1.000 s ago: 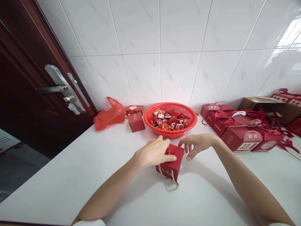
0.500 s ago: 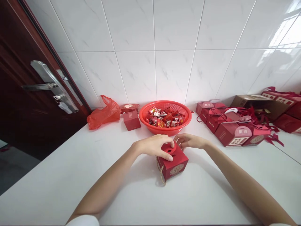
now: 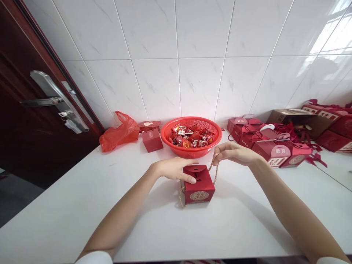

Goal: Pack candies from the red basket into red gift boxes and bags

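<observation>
Small red cuboid card box w/ a twisted-cord handle [image 3: 200,189] is stood upright approx. mid-table, on the near side of the basket. Its near face is marked w/ a round pale-gold emblem [image 3: 199,195]; dark holes are seen in its top. Beige twisted cord [image 3: 181,196] is hung down at its left side; at its right, a beige twisted-cord loop [image 3: 216,172] is drawn up.

L hand [image 3: 173,168] is spread approx. half open over the box's far-left part, w/ thumb laid on the top & fingers stretched along the far edge. R hand [image 3: 235,153] is nearly closed at the fingertips; the loop is pinched there, just above & right of the box.

Box is carried by a smooth white table [image 3: 154,223]. Beyond it is set a round red perforated plastic basket [image 3: 187,151], partly filled w/ shiny red-wrapped sweets [image 3: 192,137]. Left of basket: plain dark-red card box [image 3: 152,141], then a crumpled red translucent plastic bag [image 3: 121,134]. Far right: red handled gift boxes [image 3: 264,154] are grouped, w/ an open brown cardboard carton [image 3: 288,113] behind. Far side is closed off by a white tiled wall [image 3: 154,84]; far left, a dark-red door [image 3: 16,132] is fitted w/ a metal lever handle [image 3: 41,102].
</observation>
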Tool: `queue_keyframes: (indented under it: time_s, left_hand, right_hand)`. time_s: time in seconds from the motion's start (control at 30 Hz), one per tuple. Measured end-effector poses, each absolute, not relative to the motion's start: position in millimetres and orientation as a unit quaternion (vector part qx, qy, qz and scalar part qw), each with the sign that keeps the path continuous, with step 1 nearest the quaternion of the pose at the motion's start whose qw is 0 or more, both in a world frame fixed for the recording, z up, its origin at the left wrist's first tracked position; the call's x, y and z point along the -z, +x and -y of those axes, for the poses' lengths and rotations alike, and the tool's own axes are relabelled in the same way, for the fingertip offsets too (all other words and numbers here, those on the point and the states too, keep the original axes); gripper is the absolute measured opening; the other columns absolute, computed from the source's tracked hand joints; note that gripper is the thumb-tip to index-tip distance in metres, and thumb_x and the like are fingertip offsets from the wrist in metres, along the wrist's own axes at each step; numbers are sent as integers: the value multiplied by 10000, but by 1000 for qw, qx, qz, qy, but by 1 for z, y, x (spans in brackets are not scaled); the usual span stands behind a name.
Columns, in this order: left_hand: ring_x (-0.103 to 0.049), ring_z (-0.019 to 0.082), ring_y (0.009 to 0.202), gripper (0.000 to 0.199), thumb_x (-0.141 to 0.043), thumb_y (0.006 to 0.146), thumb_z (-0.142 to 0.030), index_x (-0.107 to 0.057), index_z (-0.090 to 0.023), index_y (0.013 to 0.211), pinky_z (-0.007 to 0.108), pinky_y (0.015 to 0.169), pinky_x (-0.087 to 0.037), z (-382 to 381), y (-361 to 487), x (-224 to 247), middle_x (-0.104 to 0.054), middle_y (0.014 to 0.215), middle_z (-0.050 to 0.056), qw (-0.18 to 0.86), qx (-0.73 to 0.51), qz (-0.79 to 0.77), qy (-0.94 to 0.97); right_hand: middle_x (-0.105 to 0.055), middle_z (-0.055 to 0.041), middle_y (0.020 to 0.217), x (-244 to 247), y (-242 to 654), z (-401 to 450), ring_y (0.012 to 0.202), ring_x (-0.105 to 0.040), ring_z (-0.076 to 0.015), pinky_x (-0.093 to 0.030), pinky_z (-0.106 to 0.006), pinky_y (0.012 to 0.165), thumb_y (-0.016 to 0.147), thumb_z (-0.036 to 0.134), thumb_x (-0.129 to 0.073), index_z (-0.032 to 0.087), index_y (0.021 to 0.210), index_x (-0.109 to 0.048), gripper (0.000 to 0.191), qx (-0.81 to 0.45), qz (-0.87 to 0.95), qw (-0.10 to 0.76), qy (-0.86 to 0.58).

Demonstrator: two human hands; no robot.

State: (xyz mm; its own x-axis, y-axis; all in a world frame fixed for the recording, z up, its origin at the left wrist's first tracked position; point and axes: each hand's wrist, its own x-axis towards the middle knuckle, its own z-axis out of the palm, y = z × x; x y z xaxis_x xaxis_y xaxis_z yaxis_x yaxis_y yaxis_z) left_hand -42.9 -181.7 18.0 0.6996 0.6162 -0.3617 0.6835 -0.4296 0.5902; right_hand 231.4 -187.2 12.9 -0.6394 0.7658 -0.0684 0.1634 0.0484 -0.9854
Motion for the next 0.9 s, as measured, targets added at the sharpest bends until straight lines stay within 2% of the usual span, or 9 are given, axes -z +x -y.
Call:
queue_keyframes:
  time_s: [0.13,0.27,0.4,0.47,0.53,0.6,0.63,0.77,0.9]
  left_hand:
    - [-465,331,1400,866,-736,752,-569,-452,-234,1499,372,1037,-468,181,-36,-13,-471,1549,123,365,21,-405,838]
    - [-504,348,1360,836,-768,726,-528,-496,-242,1462,362,947,-526,185,-32,-11,-507,1511,125,383,-18,-428,819]
    - [-512,363,1341,868,-837,663,-427,-512,-231,1444,397,951,-530,187,-34,-16,-559,1441,138,380,-109,-449,801]
    - [-604,339,1215,843,-836,674,-392,-514,-229,1436,415,914,-545,186,-36,-21,-569,1410,143,403,-160,-452,780]
    - [-692,266,967,761,-808,714,-380,-533,-221,1406,417,821,-566,186,-40,-29,-562,1393,150,457,-211,-435,747]
    - [-685,188,796,634,-778,750,-373,-587,-198,1328,409,774,-570,187,-44,-37,-569,1365,148,511,-280,-387,715]
    - [-678,176,789,563,-766,764,-366,-615,-186,1276,414,796,-568,188,-46,-41,-576,1351,142,528,-319,-356,702]
    - [-656,269,1076,387,-736,810,-348,-660,-195,1157,468,967,-532,196,-51,-53,-572,1358,116,569,-411,-255,664]
    - [-543,342,1293,420,-717,834,-383,-632,-217,1210,514,1053,-478,207,-40,-50,-532,1423,115,594,-396,-226,663]
  right_hand:
    - [-694,-33,710,-26,228,199,711,-663,-163,-518,-321,755,794,391,-777,147,774,-673,266,-613,663,295,-313]
    - [-691,-25,733,-26,222,200,685,-655,-146,-517,-309,734,793,420,-788,147,849,-676,301,-618,656,302,-309]
    - [-663,-8,707,-25,221,198,677,-642,-149,-526,-327,738,774,421,-800,158,888,-674,313,-605,647,330,-327]
    - [-650,-1,721,-26,222,198,668,-623,-141,-531,-333,730,758,404,-810,164,892,-670,309,-602,636,351,-332]
    - [-639,3,728,-27,223,198,667,-606,-135,-532,-333,718,750,391,-812,165,888,-667,301,-599,628,367,-335]
    - [-635,2,725,-28,223,198,672,-602,-138,-529,-334,713,750,387,-808,166,891,-667,297,-591,627,377,-340]
    - [-636,2,721,-28,223,198,670,-602,-139,-526,-332,708,750,387,-806,167,890,-667,296,-585,628,382,-344]
    - [-666,-6,731,-29,219,203,635,-599,-135,-511,-309,651,760,383,-800,174,918,-648,303,-554,636,402,-358]
    - [-689,-22,758,-27,202,213,684,-632,-156,-518,-307,649,783,406,-781,183,962,-622,327,-530,653,407,-357]
